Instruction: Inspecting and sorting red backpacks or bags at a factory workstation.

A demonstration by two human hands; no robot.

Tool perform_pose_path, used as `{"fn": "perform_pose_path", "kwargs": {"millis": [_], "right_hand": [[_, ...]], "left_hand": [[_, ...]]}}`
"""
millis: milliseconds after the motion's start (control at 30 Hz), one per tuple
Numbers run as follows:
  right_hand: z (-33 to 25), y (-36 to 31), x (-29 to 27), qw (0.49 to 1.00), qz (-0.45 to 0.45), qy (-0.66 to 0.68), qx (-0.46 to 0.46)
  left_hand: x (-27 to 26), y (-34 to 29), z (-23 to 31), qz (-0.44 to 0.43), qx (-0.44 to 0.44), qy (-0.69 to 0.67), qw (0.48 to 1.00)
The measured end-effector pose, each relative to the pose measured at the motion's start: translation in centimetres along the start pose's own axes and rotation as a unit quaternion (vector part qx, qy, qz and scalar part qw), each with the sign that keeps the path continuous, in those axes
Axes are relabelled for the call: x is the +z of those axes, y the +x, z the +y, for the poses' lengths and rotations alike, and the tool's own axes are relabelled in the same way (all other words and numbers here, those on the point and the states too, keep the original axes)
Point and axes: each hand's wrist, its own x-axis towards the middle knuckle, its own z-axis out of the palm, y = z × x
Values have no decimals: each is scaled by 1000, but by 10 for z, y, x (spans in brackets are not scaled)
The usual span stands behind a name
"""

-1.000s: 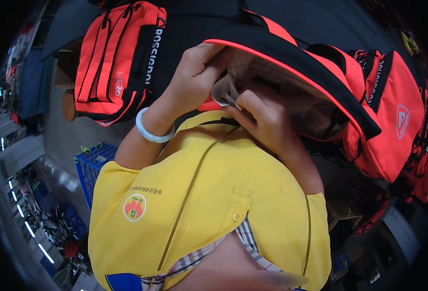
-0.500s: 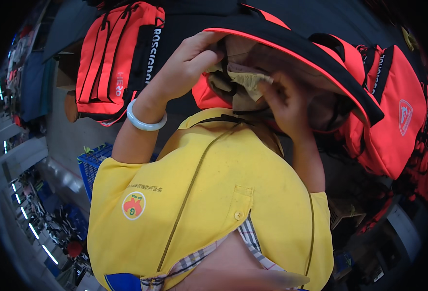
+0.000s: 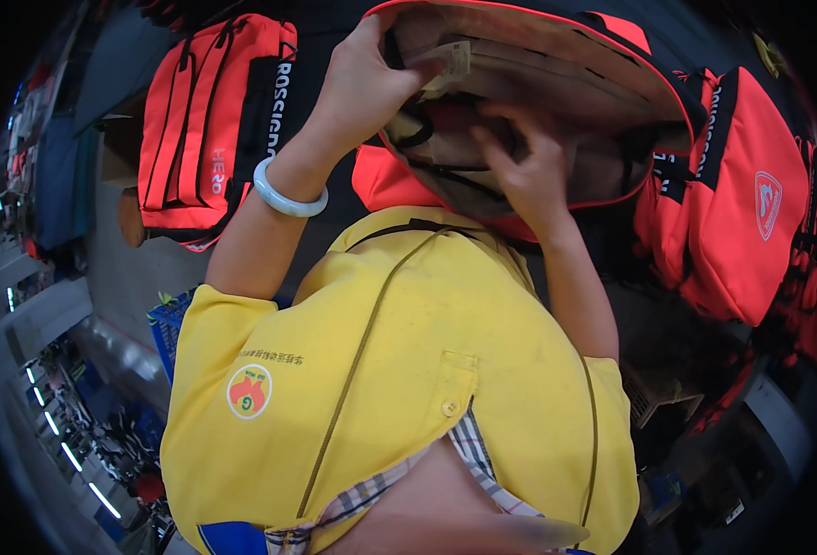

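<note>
A red-orange bag (image 3: 482, 194) with a greyish-beige lining lies unzipped in front of me, its mouth gaping toward me. My left hand (image 3: 369, 88), with a pale bangle on the wrist, grips the left rim, thumb inside the opening and fingers over the edge. Just beyond that thumb a small white label (image 3: 457, 59) hangs against the lining. Inside the mouth is my right hand (image 3: 529, 171), its thumb and bent forefinger apart with nothing visible between them. Its other fingers are partly hidden. Dark straps or cords (image 3: 459, 171) cross the lining near it.
On the left lies another red-orange and black bag (image 3: 186, 139). More such bags (image 3: 751, 203) are stacked on the right. A blue plastic basket (image 3: 170, 324) stands low at the left, and a crate (image 3: 658, 398) sits low at the right.
The bag's upper flap has been lifted back, so the opening is wider. My right hand has let go of the pale label and moved slightly down and toward me.
</note>
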Motion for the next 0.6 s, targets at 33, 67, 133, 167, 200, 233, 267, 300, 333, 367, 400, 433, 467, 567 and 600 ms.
{"fn": "perform_pose_path", "kwargs": {"millis": [33, 67, 133, 167, 200, 233, 267, 300, 333, 367, 400, 433, 467, 567, 600], "right_hand": [[-1, 4, 6, 996, -7, -73, -56], [-1, 8, 13, 996, -5, -73, -55], [2, 17, 30, 988, 27, -129, -77], [3, 24, 36, 988, 28, -128, -77], [3, 32, 40, 981, 37, -179, -69], [4, 40, 45, 971, 45, -228, -62], [7, 45, 50, 967, 52, -240, -63], [6, 48, 52, 967, 53, -239, -64], [6, 50, 54, 963, 31, -264, -48], [6, 52, 55, 957, 10, -289, -31], [12, 54, 56, 956, 27, -283, -68], [18, 55, 57, 957, 26, -282, -68], [23, 59, 58, 946, 45, -282, -151], [19, 49, 48, 954, -18, -253, -160], [16, 44, 43, 966, -99, -225, -83]], "left_hand": [[2, 3, 10, -1, -43, -31, 999], [2, 4, 8, 8, -35, -15, 999], [2, 9, 7, 4, -37, -7, 999], [2, 10, 7, 4, -40, 3, 999], [3, 12, 6, 5, -42, 13, 999], [2, 15, 1, 5, -42, 14, 999], [3, 18, -5, 5, -37, -21, 999], [2, 19, -7, 4, -31, -56, 998], [2, 21, -5, 4, -31, -56, 998], [1, 25, -1, 6, -66, -50, 997], [1, 27, 1, 8, -100, -45, 994], [0, 29, -7, 8, -101, -44, 994], [-3, 33, -20, 13, -68, -50, 996], [-8, 37, -27, 27, -47, -51, 997], [-8, 35, -26, 23, -43, -17, 999]]}}
